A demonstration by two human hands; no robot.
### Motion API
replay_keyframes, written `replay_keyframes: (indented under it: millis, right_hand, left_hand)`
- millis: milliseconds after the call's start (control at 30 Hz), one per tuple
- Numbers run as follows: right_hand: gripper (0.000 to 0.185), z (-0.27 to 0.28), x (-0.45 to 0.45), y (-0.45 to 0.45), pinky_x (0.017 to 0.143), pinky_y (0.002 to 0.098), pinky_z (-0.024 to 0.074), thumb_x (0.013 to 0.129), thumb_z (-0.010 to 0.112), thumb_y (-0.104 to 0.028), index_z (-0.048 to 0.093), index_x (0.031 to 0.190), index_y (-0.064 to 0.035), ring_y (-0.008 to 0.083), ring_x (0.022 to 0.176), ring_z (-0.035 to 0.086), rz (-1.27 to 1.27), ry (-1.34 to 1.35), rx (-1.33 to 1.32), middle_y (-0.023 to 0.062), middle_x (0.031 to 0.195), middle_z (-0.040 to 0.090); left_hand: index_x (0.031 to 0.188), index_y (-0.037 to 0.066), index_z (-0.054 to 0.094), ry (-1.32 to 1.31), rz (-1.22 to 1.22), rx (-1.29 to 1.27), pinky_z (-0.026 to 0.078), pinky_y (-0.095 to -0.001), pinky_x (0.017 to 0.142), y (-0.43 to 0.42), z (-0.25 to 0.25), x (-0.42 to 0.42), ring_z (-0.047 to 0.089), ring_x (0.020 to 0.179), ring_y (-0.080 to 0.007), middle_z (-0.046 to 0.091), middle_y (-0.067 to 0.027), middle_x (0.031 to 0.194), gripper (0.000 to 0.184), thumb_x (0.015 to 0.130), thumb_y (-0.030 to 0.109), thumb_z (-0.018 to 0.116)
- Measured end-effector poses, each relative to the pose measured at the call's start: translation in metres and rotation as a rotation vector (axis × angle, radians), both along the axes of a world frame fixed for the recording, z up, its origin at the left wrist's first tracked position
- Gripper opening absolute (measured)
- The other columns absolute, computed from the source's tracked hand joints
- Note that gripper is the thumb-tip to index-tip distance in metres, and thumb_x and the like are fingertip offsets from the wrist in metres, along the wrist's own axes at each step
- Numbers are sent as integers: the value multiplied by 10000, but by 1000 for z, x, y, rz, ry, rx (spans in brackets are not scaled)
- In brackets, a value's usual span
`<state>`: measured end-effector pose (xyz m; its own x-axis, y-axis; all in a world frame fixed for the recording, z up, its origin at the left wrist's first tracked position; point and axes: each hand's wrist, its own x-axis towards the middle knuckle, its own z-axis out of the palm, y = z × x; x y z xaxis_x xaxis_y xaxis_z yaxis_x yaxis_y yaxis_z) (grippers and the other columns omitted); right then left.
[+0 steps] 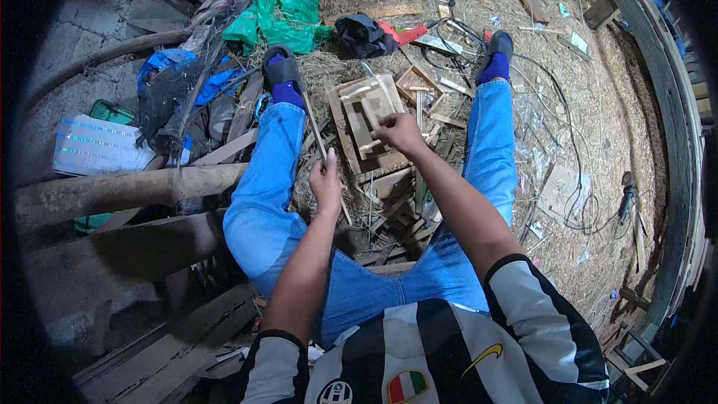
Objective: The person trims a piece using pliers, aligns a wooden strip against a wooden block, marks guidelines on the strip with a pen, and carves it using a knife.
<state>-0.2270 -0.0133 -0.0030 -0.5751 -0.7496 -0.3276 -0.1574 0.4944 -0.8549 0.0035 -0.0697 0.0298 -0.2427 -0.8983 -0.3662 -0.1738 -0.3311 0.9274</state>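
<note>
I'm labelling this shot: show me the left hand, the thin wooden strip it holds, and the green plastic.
Left hand (pixel 325 181), head view, middle of the hand.
Thin wooden strip (pixel 314 125), head view, length beyond the hand.
Green plastic (pixel 284 21), head view, crumpled middle.

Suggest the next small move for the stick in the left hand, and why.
I'd probably bring the stick in the left hand over beside the wooden frame to compare them. The stick slants close to the frame's left, and the right hand is at the frame, perhaps able to steady it; whether it grips is unclear.
</note>
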Motion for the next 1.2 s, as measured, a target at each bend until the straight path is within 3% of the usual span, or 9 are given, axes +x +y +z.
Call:
replay_keyframes:
  millis: [100, 133, 267, 600, 700, 800, 900, 1000, 1200]
  right_hand:
    - [489, 24, 9, -10, 810, 341, 576, 709, 893, -300, 765, 1073, 0, 220, 862, 750, 38, 156, 145, 157, 957, 774]
    - [445, 26, 9, -12, 896, 422, 570, 676, 850, -325, 790, 1053, -97, 323, 967, 742, 33, 93, 197, 147, 1032, 771]
    - [407, 44, 15, -8, 893, 424, 570, 700, 822, -334, 785, 1021, -87, 329, 959, 740, 50, 244, 266, 155, 1014, 767]
    - [384, 46, 19, 27, 824, 460, 567, 786, 791, -353, 757, 1001, -36, 366, 885, 727, -27, 353, 116, 184, 912, 751]
    - [437, 60, 35, 33, 758, 460, 564, 858, 764, -411, 740, 1025, -7, 358, 798, 715, -139, 664, -63, 179, 860, 739]
    - [493, 89, 66, 43, 681, 397, 547, 908, 745, -453, 718, 1057, 17, 257, 739, 704, -129, 85, -163, 171, 826, 726]
    - [386, 66, 95, 60, 677, 362, 538, 939, 745, -327, 698, 1077, 31, 198, 715, 670, -188, -48, -339, 157, 815, 707]
    - [332, 21, 107, 99, 670, 354, 542, 973, 700, -280, 691, 1049, 44, 196, 714, 666, -276, -19, -296, 141, 823, 703]
    - [274, 27, 60, 128, 600, 296, 518, 1075, 559, -253, 585, 1165, 5, 135, 693, 615, -654, -339, -317, 60, 876, 653]
  left_hand:
    - [927, 84, 635, 9, -8, 44, 338, -236, 409, -1, -2, 1, 392, 482, -53, 451, 50, 638, 343, 1006, 417, 668]
    - [934, 81, 651, -5, -6, 49, 339, -236, 417, 1, -2, 1, 398, 490, -50, 454, 51, 640, 340, 1008, 412, 667]
    - [922, 78, 655, -35, -39, 4, 341, -236, 425, 0, -1, 0, 407, 499, -47, 455, 53, 639, 342, 1014, 408, 658]
    - [973, 61, 676, 20, -74, 31, 339, -236, 432, 7, 3, -2, 417, 500, -53, 441, 49, 631, 389, 1032, 441, 614]
    - [990, 75, 650, 81, -106, 117, 350, -238, 428, 23, 24, -6, 419, 487, -65, 442, 48, 636, 427, 1058, 481, 536]
    - [980, 110, 574, 145, -164, 77, 345, -235, 408, 47, 12, -14, 412, 475, -63, 448, 49, 639, 388, 1080, 473, 482]
    - [1171, 7, 583, -124, -350, -217, 537, -392, 731, 82, 1, -15, 662, 812, -260, 646, -128, 887, 459, 1104, 433, 427]
    - [1062, 22, 560, -223, -590, -244, 467, -566, 678, 114, -3, -8, 646, 829, -512, 655, -269, 829, 382, 1084, 382, 435]
    - [958, 7, 665, -290, -636, -330, 532, -400, 692, 90, 22, -22, 679, 736, -285, 695, -154, 836, 319, 934, 315, 744]
